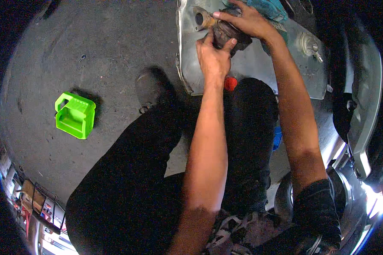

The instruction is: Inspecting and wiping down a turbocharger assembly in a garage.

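Observation:
Both my hands are on a dark, grimy metal car part (226, 35) with a rounded body. A rusty flanged pipe end (203, 19) juts from its left side. My left hand (215, 57) grips the near side, with thumb and fingers around the lower edge. From the far right, my right hand (251, 20) lies over the top, its fingers bent around the part. The part is above a grey metal sheet (255, 66). Some of the part's body is hidden behind my fingers.
A red round cap (230, 83) is beside my left wrist. A pale metal fitting (309, 46) sits on the sheet's right side, and blue-green cloth (270, 8) at its far edge. A cut-open bright green plastic container (75, 115) stands on the dark floor (102, 55). Vehicle bodywork (366, 110) rises at right.

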The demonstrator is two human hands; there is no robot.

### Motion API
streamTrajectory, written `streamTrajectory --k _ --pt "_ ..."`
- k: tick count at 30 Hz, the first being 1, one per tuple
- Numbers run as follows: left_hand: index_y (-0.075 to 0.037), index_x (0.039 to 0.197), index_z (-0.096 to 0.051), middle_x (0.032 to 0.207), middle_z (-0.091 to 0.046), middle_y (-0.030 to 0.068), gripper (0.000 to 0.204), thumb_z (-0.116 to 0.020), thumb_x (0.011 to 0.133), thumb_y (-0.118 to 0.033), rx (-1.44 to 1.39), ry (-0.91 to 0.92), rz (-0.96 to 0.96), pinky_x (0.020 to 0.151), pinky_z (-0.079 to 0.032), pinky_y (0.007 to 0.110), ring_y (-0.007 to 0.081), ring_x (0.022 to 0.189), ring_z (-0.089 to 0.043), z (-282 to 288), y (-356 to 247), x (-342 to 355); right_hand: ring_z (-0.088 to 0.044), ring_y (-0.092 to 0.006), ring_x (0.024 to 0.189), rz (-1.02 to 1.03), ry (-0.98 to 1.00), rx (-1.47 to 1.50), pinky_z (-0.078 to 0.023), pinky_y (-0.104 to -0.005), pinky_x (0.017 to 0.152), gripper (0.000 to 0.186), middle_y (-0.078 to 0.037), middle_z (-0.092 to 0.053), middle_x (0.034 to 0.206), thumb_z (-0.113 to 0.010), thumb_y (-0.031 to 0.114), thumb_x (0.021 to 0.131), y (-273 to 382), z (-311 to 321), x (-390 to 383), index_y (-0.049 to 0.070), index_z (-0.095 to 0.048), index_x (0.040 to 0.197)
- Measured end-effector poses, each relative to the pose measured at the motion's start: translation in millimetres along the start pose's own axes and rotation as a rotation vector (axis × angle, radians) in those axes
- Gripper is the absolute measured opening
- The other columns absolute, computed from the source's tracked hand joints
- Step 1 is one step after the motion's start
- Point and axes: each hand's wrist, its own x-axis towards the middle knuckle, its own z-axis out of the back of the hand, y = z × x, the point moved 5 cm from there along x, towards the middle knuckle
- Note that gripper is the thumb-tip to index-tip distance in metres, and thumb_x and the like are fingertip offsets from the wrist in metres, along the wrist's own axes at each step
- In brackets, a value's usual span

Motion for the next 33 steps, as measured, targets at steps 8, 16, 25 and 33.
streamTrajectory --k 8,16,25,33 --pt "0.003 0.131 -0.053 0.122 -0.057 0.0252 0.074 -0.083 0.070 -0.027 0.030 -0.023 -0.098 0.096 -0.045 0.040 0.0376 0.114 -0.057 -7 -5 5 -0.049 -0.0417 0.123 0.115 -0.125 0.029 -0.042 -0.0483 0.101 0.082 -0.026 -0.049 0.135 -0.069 0.060 0.075 -5 -9 -9 0.012 -0.048 0.139" --pt "0.000 0.122 -0.062 0.105 -0.070 0.0170 0.060 -0.081 0.075 -0.032 -0.173 -0.023 -0.043 0.089 -0.050 0.037 0.0258 0.097 -0.068 -7 8 9 -0.058 -0.0386 0.111 0.225 -0.064 0.111 -0.047 -0.0437 0.094 0.066 -0.025 -0.055 0.125 -0.070 0.045 0.079 -3 -6 -13 0.010 -0.054 0.133" --pt "-0.003 0.119 -0.064 0.102 -0.071 0.0143 0.052 -0.080 0.076 -0.029 -0.110 0.025 0.003 0.086 -0.050 0.037 0.0249 0.094 -0.068 -4 3 3 -0.059 -0.0373 0.108 0.229 -0.112 0.092 -0.047 -0.0426 0.093 0.064 -0.025 -0.056 0.121 -0.071 0.038 0.078 -3 -7 -17 0.011 -0.055 0.133" --pt "-0.003 0.119 -0.064 0.105 -0.071 0.0150 0.052 -0.080 0.076 -0.029 -0.104 0.017 0.009 0.087 -0.050 0.037 0.0255 0.095 -0.068 -1 6 4 -0.058 -0.0367 0.108 0.207 -0.095 0.133 -0.048 -0.0419 0.093 0.063 -0.023 -0.055 0.122 -0.072 0.035 0.077 4 -7 -21 0.012 -0.055 0.134"
